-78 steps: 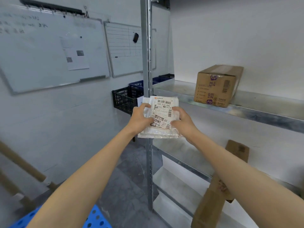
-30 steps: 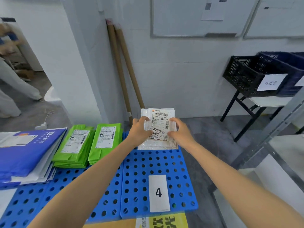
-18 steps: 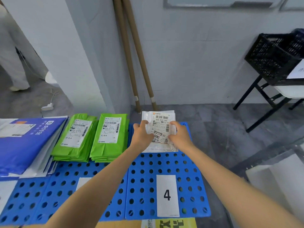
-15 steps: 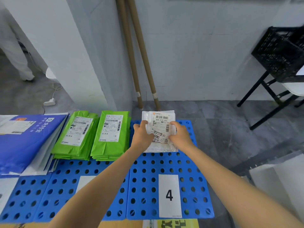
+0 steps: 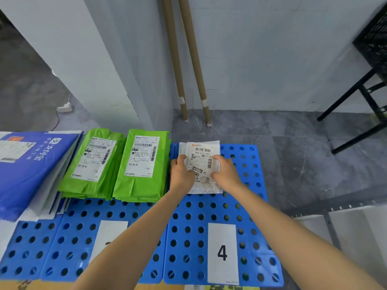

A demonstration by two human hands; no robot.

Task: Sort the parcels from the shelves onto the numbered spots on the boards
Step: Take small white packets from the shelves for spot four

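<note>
At the far end of the blue board (image 5: 209, 210), beyond its number 4 card (image 5: 222, 253), the white parcel (image 5: 202, 151) sits lower than half a second ago, just beside the green parcels (image 5: 143, 162). Fingers of the left hand (image 5: 181, 174) and right hand (image 5: 225, 171) still grip its side edges. Whether it rests on the board cannot be told. The hands cover much of its lower half, and the left forearm hides the number on the neighbouring card (image 5: 109, 231).

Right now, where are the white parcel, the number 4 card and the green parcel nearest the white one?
white parcel (image 5: 201, 162), head view, middle of its shipping label.
number 4 card (image 5: 222, 253), head view, on the printed digit.
green parcel (image 5: 142, 162), head view, on its white label.
</note>
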